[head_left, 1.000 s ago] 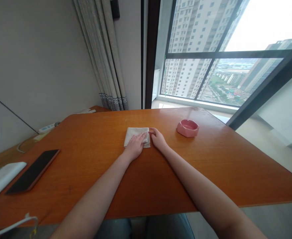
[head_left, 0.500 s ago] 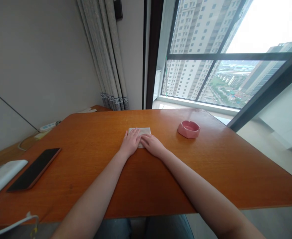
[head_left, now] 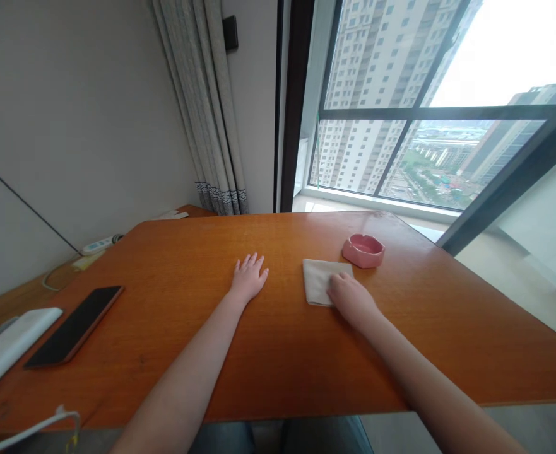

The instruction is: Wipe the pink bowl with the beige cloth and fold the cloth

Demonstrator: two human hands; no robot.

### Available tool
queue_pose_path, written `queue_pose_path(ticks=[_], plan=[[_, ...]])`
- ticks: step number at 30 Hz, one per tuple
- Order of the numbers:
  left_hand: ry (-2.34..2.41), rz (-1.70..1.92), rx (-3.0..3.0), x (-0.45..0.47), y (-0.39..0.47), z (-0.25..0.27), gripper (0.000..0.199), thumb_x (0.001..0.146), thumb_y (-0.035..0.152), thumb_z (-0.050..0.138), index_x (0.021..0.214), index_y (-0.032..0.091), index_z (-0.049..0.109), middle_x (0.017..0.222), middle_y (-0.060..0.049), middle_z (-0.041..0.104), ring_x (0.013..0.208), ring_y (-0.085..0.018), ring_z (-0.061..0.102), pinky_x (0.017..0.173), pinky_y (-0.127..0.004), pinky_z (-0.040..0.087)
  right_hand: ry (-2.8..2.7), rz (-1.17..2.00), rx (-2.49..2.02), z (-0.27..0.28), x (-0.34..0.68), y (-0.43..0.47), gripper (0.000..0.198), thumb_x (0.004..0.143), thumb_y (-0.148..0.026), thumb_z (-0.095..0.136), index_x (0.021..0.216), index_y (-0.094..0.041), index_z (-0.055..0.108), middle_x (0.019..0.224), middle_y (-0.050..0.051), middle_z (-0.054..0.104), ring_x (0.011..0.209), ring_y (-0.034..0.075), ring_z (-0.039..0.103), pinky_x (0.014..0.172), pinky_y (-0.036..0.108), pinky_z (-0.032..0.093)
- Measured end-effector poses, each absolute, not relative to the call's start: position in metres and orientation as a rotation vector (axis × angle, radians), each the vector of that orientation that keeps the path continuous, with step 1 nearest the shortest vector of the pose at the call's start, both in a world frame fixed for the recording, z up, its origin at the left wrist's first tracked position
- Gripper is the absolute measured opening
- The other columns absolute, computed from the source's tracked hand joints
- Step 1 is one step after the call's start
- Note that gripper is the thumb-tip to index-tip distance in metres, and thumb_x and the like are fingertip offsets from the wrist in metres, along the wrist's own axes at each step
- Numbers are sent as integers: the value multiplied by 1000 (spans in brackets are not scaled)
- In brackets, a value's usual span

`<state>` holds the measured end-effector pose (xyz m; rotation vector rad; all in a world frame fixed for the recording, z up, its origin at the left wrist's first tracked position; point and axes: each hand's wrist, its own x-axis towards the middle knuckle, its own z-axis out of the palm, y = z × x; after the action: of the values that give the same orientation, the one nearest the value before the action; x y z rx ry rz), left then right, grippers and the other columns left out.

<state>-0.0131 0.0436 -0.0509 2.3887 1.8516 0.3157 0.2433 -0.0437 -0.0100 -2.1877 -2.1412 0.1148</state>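
A folded pale cloth (head_left: 316,282) lies flat on the brown wooden table (head_left: 268,353), right of the middle. My right hand (head_left: 351,296) grips its right part, with the fingers curled in and the fingertips partly hidden. My left hand (head_left: 249,277) rests palm down on the wood, fingers spread and holding nothing, a short way left of the cloth. Just beyond the cloth's far right corner stands a pink angular ashtray (head_left: 363,250); a hand's width or less parts it from my right hand.
On the left lie a dark flat pad (head_left: 75,326) and a white device (head_left: 15,347). A white cable (head_left: 36,429) crosses the near left corner. A power strip (head_left: 101,244) sits by the wall, and a large window (head_left: 429,126) fills the back right.
The cloth has moved right, towards the ashtray, with my right hand on it. My left hand has come off the cloth and lies spread on the table. The view has shifted slightly.
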Motion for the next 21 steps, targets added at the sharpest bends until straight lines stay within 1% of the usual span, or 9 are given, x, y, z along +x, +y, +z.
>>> queue_pose_path(ticks=[2,4,7,9,11,14,16,18,21], plan=[[1862,352,2398,-10,43,-52,53,91,45,29,138,21,40,149,-7,33,139,-25,25,114,-48,16,-2120,62,-2172,-19,281,-59,24,89,-16,39,99,-15,61,104,14,60,92,21,60,80,29,42],[1890,414,2411,-6,42,-53,51,91,41,30,135,19,43,147,-9,37,137,-25,29,113,-48,19,-2053,6,-2196,-28,320,-70,32,88,-13,35,107,-14,60,113,15,58,93,21,60,82,29,43],[1949,494,2431,-1,41,-51,46,90,35,33,129,16,49,141,-11,44,132,-27,36,111,-48,25,-1912,-49,-2311,-38,369,-76,42,81,-4,35,115,-13,58,118,16,57,92,21,62,81,30,45],[1950,513,2447,1,42,-51,44,89,33,35,127,15,51,139,-12,46,130,-27,38,110,-47,27,-1854,-51,-2356,-41,389,-76,45,75,0,39,112,-14,60,118,15,58,92,22,63,80,31,47],[1921,509,2456,-1,43,-51,44,89,34,36,127,15,51,139,-12,46,130,-27,38,110,-46,27,-1820,-73,-2367,-40,394,-75,45,71,0,41,108,-16,63,118,15,59,90,23,64,79,34,48],[1887,484,2455,-7,46,-52,45,90,36,36,128,16,49,141,-11,44,132,-27,36,110,-46,26,-1774,-270,-2289,-32,375,-73,39,74,-7,43,105,-16,63,115,18,59,91,28,62,81,42,48],[1853,448,2461,-12,48,-52,47,90,38,36,130,17,48,143,-11,42,133,-27,35,111,-45,25,-1800,-394,-2091,-25,346,-68,38,78,-13,41,109,-17,61,116,18,58,101,31,58,90,48,44],[1813,408,2463,-14,48,-51,48,90,39,36,132,17,47,144,-11,40,134,-27,33,112,-44,24,-1890,-288,-1813,-22,307,-57,39,80,-18,40,115,-18,57,119,15,57,109,30,53,97,49,40],[1805,365,2449,-14,47,-49,50,90,39,35,134,16,45,146,-11,38,136,-27,31,113,-44,22,-1947,55,-1474,-29,239,-28,42,80,-19,42,121,-19,53,123,11,55,116,25,50,103,45,38]])
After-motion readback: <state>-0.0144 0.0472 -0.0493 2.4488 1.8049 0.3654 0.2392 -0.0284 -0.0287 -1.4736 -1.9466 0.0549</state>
